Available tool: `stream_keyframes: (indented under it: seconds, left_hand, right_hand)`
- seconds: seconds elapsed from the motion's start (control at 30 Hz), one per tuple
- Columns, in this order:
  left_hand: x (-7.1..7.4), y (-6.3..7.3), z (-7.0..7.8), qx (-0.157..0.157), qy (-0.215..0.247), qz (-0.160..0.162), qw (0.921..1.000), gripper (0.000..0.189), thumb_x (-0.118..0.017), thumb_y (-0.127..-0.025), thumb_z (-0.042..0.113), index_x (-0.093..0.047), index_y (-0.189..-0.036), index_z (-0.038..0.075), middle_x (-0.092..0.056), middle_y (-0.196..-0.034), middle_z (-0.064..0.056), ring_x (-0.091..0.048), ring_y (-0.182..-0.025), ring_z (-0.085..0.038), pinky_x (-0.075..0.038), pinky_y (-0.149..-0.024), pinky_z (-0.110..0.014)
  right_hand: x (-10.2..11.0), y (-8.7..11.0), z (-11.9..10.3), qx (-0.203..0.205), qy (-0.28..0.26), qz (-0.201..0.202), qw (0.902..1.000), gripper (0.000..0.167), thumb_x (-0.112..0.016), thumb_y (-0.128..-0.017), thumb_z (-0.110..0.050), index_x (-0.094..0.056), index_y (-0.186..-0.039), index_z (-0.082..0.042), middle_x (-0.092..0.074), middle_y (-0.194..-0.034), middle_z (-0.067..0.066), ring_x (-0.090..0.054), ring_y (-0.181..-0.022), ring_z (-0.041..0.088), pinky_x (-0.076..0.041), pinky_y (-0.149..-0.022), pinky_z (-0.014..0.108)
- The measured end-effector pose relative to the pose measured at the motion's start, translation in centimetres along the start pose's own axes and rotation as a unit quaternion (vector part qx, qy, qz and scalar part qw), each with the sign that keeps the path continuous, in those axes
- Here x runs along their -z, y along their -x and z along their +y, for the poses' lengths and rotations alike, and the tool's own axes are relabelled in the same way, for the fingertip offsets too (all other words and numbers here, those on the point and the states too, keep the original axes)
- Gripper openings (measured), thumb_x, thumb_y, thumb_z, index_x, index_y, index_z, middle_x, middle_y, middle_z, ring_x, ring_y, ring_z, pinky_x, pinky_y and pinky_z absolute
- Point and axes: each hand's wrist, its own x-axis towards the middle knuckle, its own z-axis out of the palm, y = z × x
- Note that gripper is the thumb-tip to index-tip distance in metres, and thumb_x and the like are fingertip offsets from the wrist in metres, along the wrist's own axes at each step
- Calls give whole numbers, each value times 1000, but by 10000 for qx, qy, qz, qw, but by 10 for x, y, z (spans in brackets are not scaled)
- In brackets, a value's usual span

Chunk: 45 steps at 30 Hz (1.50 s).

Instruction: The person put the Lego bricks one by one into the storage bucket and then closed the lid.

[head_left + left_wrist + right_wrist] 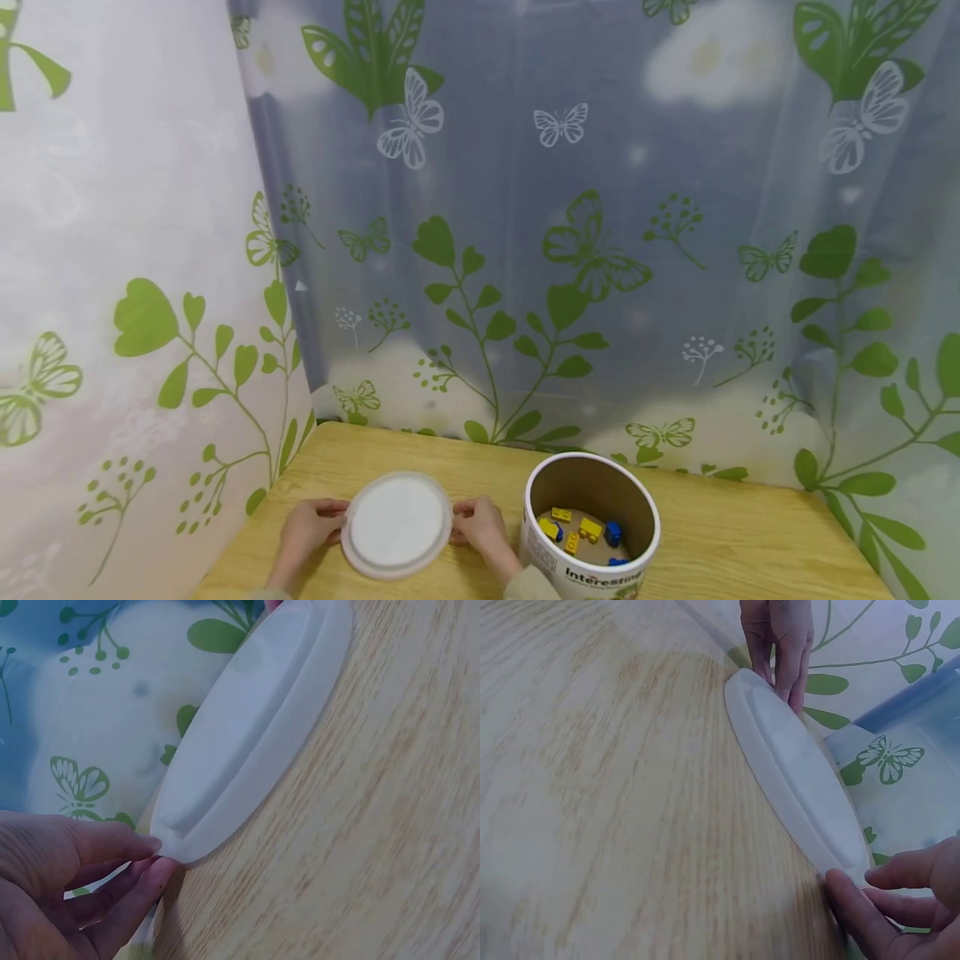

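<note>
A round white plastic lid (pixel 399 522) with a raised centre lies low over the wooden table, in front of me. My left hand (pixel 306 533) pinches its left rim between thumb and fingertips; the left wrist view shows the lid (pixel 240 742) edge-on with that hand (pixel 75 885) at its near end. At the opposite rim, my right hand (pixel 480 527) pinches the edge. From the right wrist, the right thumb and fingers (pixel 851 896) meet at the lid's near end, while the left hand (pixel 780 645) grips the far end.
Just right of my right hand stands a white cylindrical tub (pixel 551 554) without a cover, lettered "Interesting". Several yellow bricks (pixel 590 530) and blue bricks (pixel 613 533) lie on its bottom. A curtain (pixel 517 333) with leaves and butterflies hangs behind the wooden table (pixel 720 550).
</note>
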Motion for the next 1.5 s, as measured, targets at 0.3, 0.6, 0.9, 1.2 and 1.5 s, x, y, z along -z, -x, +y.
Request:
stream_keyframes:
  seconds: [0.3,0.6,0.9,1.2,1.5]
  left_hand:
    - [-3,8,5,-332,-768,106,9964,18,-71,-82,-3,-76,-99,-7,-73,-82,-9,-62,-59,-11,-56,-53,-23]
    - [-2,12,10,-469,-1075,186,9929,15,-73,-80,-4,-77,-94,-4,-73,-78,-7,-62,-59,-11,-52,-51,-22]
    - [3,12,19,-510,-853,146,9949,17,-72,-80,-5,-77,-97,-4,-73,-82,-8,-65,-62,-13,-56,-53,-25]
    - [22,5,31,-163,570,-653,9961,31,-66,-95,0,-64,-124,-14,-69,-116,-27,-70,-97,-26,-63,-74,-35]
    - [41,2,42,70,918,-1185,9887,44,-66,-100,17,-59,-136,-7,-63,-132,-23,-69,-105,-23,-62,-85,-38]
  right_hand:
    - [3,7,5,188,65,-54,9998,23,-61,-78,16,-72,-99,14,-67,-74,11,-69,-55,17,-60,-53,28]
    - [5,14,7,379,55,-67,9992,19,-72,-76,16,-68,-94,9,-59,-74,2,-66,-57,14,-61,-52,30]
    - [10,21,1,390,-15,13,9992,23,-70,-77,12,-67,-100,8,-63,-77,5,-68,-61,17,-61,-54,31]
    - [21,23,-33,229,-1166,-316,9924,31,-65,-89,5,-60,-119,14,-60,-92,12,-67,-66,17,-64,-69,44]
    - [27,33,-67,455,-1693,-391,9837,35,-63,-96,3,-53,-126,18,-62,-101,18,-65,-70,14,-64,-75,43]
